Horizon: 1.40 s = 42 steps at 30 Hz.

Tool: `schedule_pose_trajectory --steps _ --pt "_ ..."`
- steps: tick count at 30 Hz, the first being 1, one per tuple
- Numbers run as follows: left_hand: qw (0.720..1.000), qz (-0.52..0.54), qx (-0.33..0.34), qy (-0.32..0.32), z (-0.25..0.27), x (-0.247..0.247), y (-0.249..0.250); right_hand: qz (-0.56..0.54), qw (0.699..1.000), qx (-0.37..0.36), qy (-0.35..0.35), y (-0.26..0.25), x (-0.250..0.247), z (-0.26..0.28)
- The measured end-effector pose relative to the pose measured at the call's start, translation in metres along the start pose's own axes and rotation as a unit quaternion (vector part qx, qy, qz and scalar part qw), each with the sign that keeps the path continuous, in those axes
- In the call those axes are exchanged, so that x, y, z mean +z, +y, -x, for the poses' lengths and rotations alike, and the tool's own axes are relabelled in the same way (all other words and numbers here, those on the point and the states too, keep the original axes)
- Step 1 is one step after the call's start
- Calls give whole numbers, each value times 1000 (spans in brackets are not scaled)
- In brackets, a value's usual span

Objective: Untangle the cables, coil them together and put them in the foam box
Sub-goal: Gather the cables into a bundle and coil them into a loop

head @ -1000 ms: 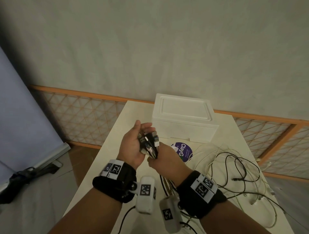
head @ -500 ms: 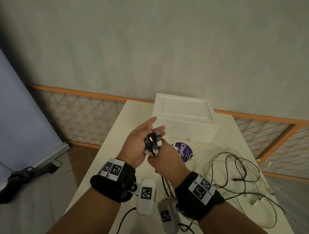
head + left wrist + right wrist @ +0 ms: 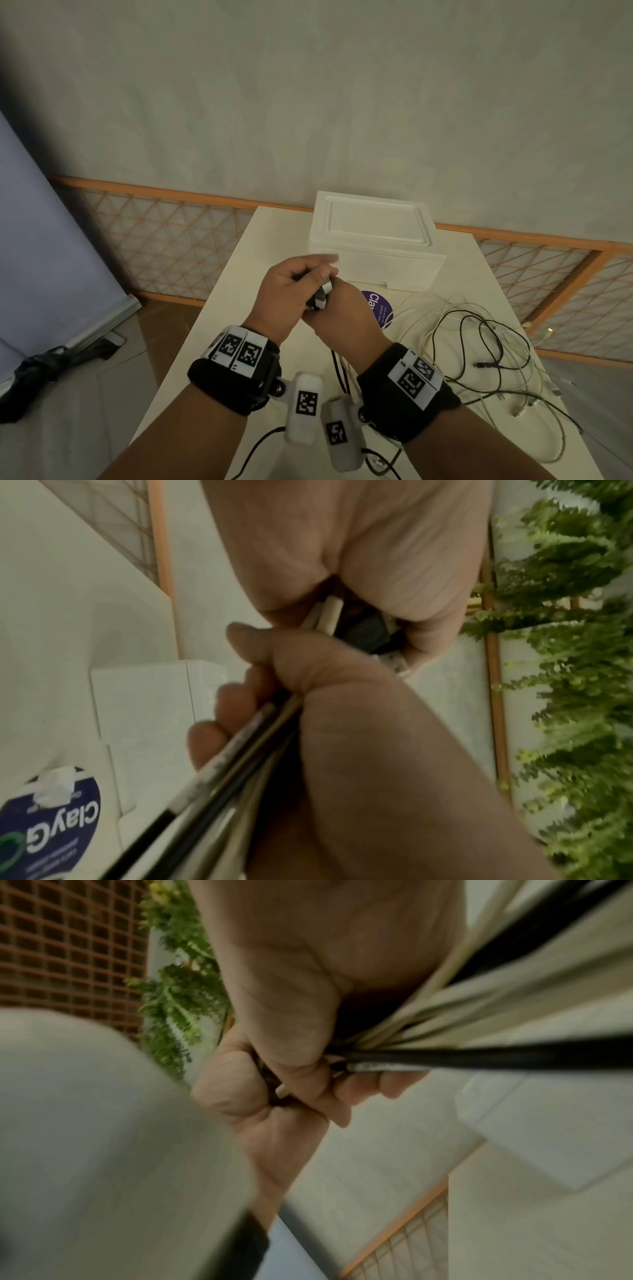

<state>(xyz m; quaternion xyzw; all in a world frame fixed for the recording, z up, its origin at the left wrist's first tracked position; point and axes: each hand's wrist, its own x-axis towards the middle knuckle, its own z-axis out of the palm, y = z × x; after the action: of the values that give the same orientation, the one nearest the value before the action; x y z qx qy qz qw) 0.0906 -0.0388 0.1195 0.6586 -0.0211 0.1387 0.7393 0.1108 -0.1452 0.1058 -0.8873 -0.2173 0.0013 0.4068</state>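
Both hands meet above the table's middle, just in front of the closed white foam box (image 3: 373,246). My right hand (image 3: 342,318) grips a bundle of black and white cables (image 3: 240,750) in its fist, just below their plug ends (image 3: 321,297). My left hand (image 3: 291,291) curls its fingers and thumb over those plug ends (image 3: 342,615), hiding most of them. In the right wrist view the cables (image 3: 479,1056) run out of my right fist (image 3: 301,988) into my left hand (image 3: 253,1110). The rest of the cables (image 3: 479,346) lie in loose tangled loops on the table (image 3: 212,329) to the right.
A round purple lid or sticker (image 3: 378,308) marked ClayG lies on the table in front of the box. The box's lid is on. The table's left edge drops to the floor, and an orange lattice rail (image 3: 164,240) runs behind it.
My left hand's fingers have curled down over the plug ends, which showed plainly before. Both hands have shifted slightly toward the foam box.
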Motion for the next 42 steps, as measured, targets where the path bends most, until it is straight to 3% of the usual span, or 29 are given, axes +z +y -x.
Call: schedule_pose_trajectory --steps 8,13,16,26,31,35,37,42 --pt "991 -121 47 -18 1 5 -10 -118 992 51 3 2 3 4" --pt "998 22 -6 -60 1 -3 -14 -138 988 69 -6 2 3 3" --pt "994 40 1 -101 0 -5 -13 -125 991 58 -2 4 3 0" --pt "978 -170 18 -116 -2 -2 -6 -113 992 53 -9 6 5 0" --pt "963 -260 23 -66 -6 3 -9 -59 997 8 -39 9 14 0" --pt "963 -229 74 -118 -5 -3 -13 -31 998 -14 -47 10 10 -5" --pt "970 -197 59 -127 -5 -6 -14 -41 998 -4 -54 8 5 -6" --pt "982 -142 35 -115 -5 -17 -14 -168 980 21 -100 3 -1 -3"
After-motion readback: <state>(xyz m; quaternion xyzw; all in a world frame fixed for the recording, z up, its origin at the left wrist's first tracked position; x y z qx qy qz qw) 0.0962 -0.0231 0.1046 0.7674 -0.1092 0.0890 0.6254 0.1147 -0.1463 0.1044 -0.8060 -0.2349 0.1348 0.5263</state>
